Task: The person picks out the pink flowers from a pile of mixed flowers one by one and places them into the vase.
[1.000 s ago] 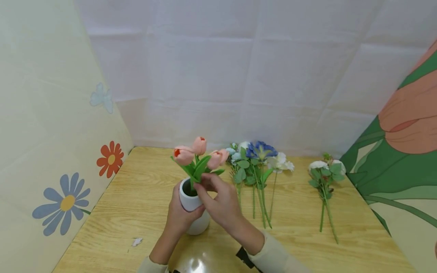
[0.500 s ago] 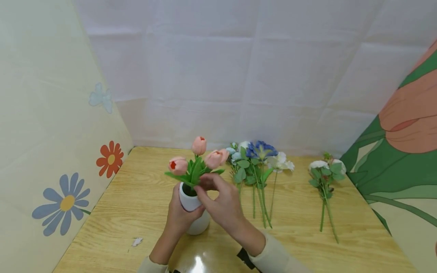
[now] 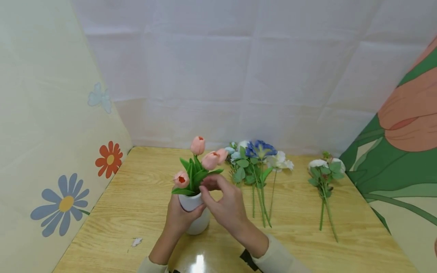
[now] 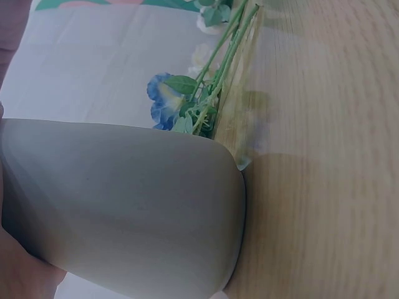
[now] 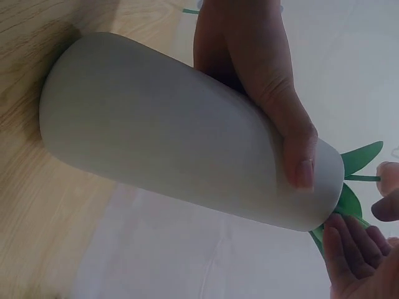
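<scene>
A white vase (image 3: 198, 224) stands on the wooden table, slightly tilted-looking in the head view. My left hand (image 3: 179, 214) grips its upper part; in the right wrist view the left thumb (image 5: 300, 159) lies along the wall near the rim. Several pink tulips (image 3: 198, 145) with green leaves rise from the vase's mouth, one drooping over the left rim. At the mouth's right side my right hand (image 3: 228, 204) pinches the tulips' leaves or stems between thumb and index finger. The exact contact is partly hidden by leaves. Stems inside the vase are out of sight.
Right of the vase lie several artificial flowers, including a blue flower (image 3: 261, 149) and a white flower (image 3: 280, 162). White roses (image 3: 318, 163) on green stems lie farther right. A small torn patch (image 3: 136, 242) marks the table's left part. A white cloth (image 3: 205, 76) hangs behind.
The tulips have sunk lower into the vase, and their leaves now cover its mouth. The left bloom has dropped toward the rim. My left hand keeps its grip; the right has shifted slightly right.
</scene>
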`<state>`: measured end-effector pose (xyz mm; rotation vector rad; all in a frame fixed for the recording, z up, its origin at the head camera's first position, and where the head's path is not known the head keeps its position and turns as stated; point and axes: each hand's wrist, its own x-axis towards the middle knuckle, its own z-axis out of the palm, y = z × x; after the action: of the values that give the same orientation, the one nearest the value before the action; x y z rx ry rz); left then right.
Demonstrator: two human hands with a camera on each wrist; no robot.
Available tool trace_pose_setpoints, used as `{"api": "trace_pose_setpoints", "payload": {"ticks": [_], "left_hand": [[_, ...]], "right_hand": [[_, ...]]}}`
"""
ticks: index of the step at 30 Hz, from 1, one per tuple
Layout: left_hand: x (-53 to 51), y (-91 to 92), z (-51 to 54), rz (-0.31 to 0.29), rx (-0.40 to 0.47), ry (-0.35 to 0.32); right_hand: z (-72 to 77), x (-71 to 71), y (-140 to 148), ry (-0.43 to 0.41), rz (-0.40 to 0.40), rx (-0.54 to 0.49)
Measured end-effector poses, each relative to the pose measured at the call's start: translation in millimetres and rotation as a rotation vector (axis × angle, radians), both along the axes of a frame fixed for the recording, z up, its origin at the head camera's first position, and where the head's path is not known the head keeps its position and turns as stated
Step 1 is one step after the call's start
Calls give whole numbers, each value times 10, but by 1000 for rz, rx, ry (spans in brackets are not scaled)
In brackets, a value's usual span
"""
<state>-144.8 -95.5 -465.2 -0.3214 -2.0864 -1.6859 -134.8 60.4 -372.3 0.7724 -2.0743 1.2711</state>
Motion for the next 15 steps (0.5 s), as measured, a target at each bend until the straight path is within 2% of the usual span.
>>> {"api": "trace_pose_setpoints", "payload": {"ticks": [15], "left_hand": [[21, 5, 33, 14, -3, -25]], "right_hand": [[-25, -19, 97, 20, -47, 37]]}}
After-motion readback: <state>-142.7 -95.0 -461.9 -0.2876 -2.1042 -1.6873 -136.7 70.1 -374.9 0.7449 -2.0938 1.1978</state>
